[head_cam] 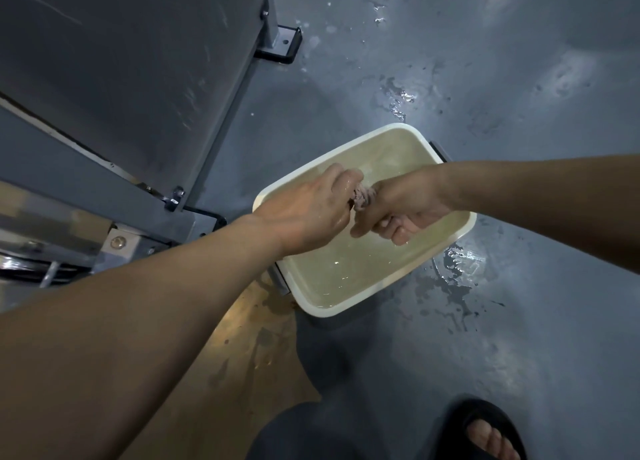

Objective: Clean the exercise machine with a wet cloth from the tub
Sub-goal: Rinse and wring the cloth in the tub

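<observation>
The left forearm [138,321] fills the lower left of the view and reaches up and right toward the tub. The machine [121,78], a grey panel in a bolted metal frame, occupies the upper left. The floor [519,338] is grey and carries water splashes [457,262] beside the tub's right corner and beyond its far side.

The tub [325,312] is white and rectangular, stands on the floor just beside the machine's base, and holds cloudy water [346,269].

Both hands meet above the tub:
- Left hand [311,213]: fingers curled around one end of the cloth; skin wet.
- Right hand [405,206]: fingers curled around the other end, thumb below.

The cloth [362,198] is a small, bunched, pinkish wad. Only a short section shows between the two fists.

A black sandal [485,421] on a foot sits at the lower right.
</observation>
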A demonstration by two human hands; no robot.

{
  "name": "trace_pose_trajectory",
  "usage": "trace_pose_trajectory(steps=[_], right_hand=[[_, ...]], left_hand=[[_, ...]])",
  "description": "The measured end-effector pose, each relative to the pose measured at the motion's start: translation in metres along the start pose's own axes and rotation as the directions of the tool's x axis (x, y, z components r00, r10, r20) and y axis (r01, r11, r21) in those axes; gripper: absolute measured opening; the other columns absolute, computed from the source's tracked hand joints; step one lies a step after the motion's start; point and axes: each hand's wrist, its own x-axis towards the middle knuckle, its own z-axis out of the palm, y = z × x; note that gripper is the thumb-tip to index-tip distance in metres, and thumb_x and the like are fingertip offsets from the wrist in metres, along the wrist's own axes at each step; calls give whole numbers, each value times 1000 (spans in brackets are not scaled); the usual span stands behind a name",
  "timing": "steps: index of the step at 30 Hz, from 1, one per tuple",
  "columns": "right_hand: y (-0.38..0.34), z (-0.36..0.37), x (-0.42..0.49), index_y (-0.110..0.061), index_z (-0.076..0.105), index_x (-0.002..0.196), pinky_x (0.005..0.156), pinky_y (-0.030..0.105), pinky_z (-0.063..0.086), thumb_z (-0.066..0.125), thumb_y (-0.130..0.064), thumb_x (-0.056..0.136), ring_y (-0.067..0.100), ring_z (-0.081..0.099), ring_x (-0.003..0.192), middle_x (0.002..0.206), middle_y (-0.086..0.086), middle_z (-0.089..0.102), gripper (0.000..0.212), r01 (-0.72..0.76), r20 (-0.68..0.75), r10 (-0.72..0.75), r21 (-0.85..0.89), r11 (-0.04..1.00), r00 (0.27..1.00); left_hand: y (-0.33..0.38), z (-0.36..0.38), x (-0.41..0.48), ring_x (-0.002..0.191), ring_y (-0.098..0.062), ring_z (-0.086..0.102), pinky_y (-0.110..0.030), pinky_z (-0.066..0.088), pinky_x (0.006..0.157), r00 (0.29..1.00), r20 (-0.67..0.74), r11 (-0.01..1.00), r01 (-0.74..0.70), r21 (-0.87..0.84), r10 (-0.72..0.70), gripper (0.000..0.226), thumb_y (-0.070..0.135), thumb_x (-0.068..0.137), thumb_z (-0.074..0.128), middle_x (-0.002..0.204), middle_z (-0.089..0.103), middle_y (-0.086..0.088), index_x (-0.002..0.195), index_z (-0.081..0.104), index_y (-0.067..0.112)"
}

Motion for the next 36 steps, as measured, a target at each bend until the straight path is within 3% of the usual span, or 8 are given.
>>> trace_pose_trajectory(steps=[3,6,11,18,23,28,31,36], right_hand=[[-1,1,1,-19,46,67,44,18,38,66,-3,93,7,31,46,55,-2,32,37,15,4,-17,213,977,1000],[-7,4,-3,-19,47,62,40,16,38,66,-5,94,7,35,43,56,-2,34,40,-7,-14,11,238,971,1000],[-16,20,-3,-20,40,67,35,17,26,68,0,91,10,26,44,55,0,30,43,-2,-100,10,75,997,995],[-22,14,-18,-20,49,80,35,13,18,59,-7,98,5,21,43,58,-4,27,25,5,-30,2,220,976,1000],[-27,13,-22,-25,35,70,37,16,10,62,-15,97,6,14,46,59,-6,23,40,-61,-31,65,128,990,997],[-26,27,-17,-20,50,81,44,20,13,72,-17,91,14,20,46,54,-3,28,23,-67,-203,23,-215,974,979],[-26,34,-15,-14,40,59,47,25,27,61,-20,91,23,37,50,51,2,39,38,-99,-433,-244,-632,768,868],[-28,20,-23,-18,40,61,67,32,41,43,-33,100,33,47,69,61,2,37,42,-292,-302,-588,-950,115,751]], left_hand=[[0,-2,-1,118,-29,51,-40,43,94,1000,7,999,27,34,-27,53,24,97,52,138,42,-8,146,34,16],[2,-3,-1,117,-24,46,-31,35,81,998,-5,991,65,120,-65,45,15,91,59,130,40,-6,132,40,14],[5,-7,4,107,-33,54,-37,32,68,985,-46,967,174,186,-169,26,17,94,62,122,47,-11,114,47,11],[10,-19,7,93,-41,62,-39,33,59,975,-117,947,210,242,-186,29,35,100,54,111,49,-11,114,47,10],[8,-21,3,85,-41,61,-42,34,58,987,-127,976,125,179,-103,50,25,101,51,121,50,-11,146,31,18],[13,-23,9,81,-39,55,-39,36,63,979,-88,954,200,225,-184,18,30,101,53,99,60,-10,91,46,17],[15,-22,17,64,-30,44,-33,36,61,961,-14,934,272,232,-276,36,28,97,56,71,45,-2,67,43,15],[30,-24,23,58,-19,50,-24,33,49,899,177,894,425,-143,-400,23,16,89,51,69,50,0,67,51,21]])
